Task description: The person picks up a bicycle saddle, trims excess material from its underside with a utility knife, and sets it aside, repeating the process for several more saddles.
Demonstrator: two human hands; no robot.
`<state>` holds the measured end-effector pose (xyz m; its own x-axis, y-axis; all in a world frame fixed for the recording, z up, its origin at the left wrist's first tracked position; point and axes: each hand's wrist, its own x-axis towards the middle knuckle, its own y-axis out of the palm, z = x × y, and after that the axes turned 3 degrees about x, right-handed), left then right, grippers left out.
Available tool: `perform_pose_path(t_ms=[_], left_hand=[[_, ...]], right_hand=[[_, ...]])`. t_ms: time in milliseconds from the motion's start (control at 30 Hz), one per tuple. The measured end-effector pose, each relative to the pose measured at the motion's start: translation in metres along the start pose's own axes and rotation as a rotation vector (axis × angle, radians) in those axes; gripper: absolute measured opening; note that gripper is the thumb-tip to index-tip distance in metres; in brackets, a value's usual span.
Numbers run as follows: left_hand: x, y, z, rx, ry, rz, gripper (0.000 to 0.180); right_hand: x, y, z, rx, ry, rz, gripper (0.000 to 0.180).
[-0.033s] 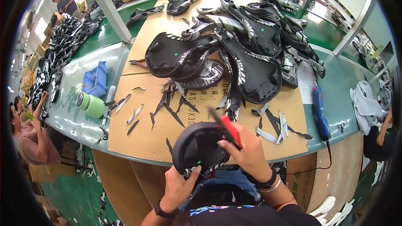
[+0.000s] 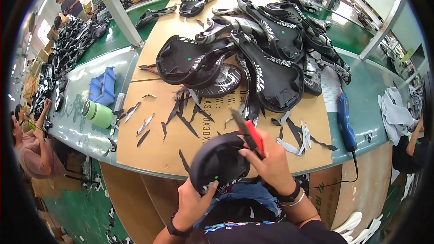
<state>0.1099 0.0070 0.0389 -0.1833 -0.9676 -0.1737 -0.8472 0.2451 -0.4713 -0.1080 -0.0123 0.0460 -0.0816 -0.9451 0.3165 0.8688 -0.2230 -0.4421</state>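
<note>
"Where's the black saddle (image 2: 219, 159)?"
"By the table's (image 2: 68, 115) near edge, gripped in the left hand (image 2: 192, 202), rounded end away."
"The red-handled tool (image 2: 254, 138)?"
"Clasped firmly by the right hand (image 2: 272, 165), long axis slanting forward-left."

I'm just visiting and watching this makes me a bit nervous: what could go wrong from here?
The red tool in the right hand is close to the saddle; a slip might mark it, or perhaps catch the bare left hand gripping it.
The cord of the blue tool hangs over the table's edge, so a snag could pull that tool down.
</note>
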Motion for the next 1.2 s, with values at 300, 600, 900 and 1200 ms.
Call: perform_pose_path(t_ms=[300, 600, 900, 1200], left_hand=[[0.011, 0.017, 0.020, -0.194, 0.042, 0.576, 0.064], [0.095, -0.049, -0.054, -0.555, -0.025, 0.714, 0.057], [0.381, -0.123, -0.108, -0.877, 0.299, -0.062, 0.054], [0.397, -0.103, -0.111, 0.503, 0.268, 0.609, 0.070]], right_hand=[[0.015, -0.016, 0.006, -0.244, -0.244, -0.258, 0.042], [0.014, -0.129, -0.034, -0.111, 0.432, -0.882, 0.015], [-0.004, -0.062, -0.043, 0.131, 0.404, -0.557, 0.034], [-0.013, -0.054, -0.050, 0.146, 0.465, -0.421, 0.027]])
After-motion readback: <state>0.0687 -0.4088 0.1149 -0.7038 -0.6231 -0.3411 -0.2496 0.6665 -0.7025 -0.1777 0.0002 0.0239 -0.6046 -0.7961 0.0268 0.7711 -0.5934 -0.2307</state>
